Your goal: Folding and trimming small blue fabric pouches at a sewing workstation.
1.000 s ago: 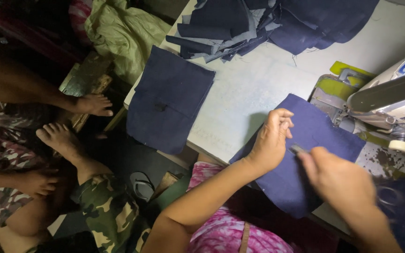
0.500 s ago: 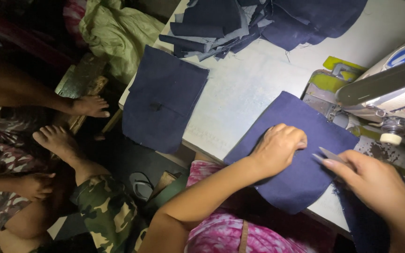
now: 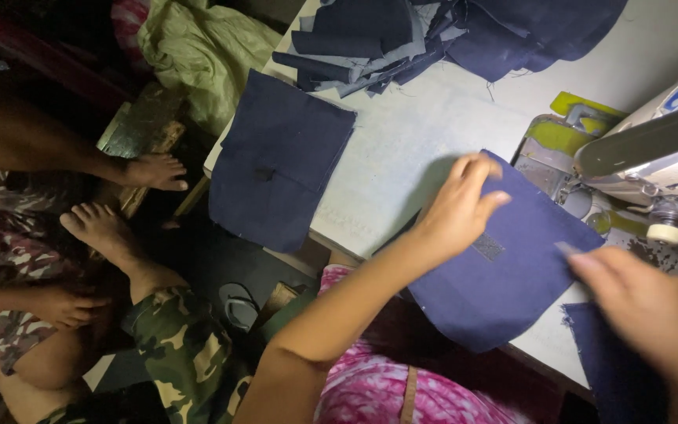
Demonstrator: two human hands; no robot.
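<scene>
Left hand (image 3: 457,208), fingers spread, presses the navy cloth panel (image 3: 504,267) flat on the table (image 3: 425,149); right hand (image 3: 645,314), blurred, grip unclear, at four o'clock. Sewing machine (image 3: 653,149) at two o'clock. Keep the panel smooth, edges squared.

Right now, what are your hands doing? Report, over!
Left hand open, fingers on the navy cloth piece. Right hand blurred at its right edge. Sewing machine close beside.

Pale table (image 3: 425,133). Directly on it: dark blue fabric panel (image 3: 504,267) near front edge, second panel (image 3: 276,161) overhanging left edge, heap of blue cut pieces (image 3: 433,31) at back, sewing machine (image 3: 653,157) right.
</scene>
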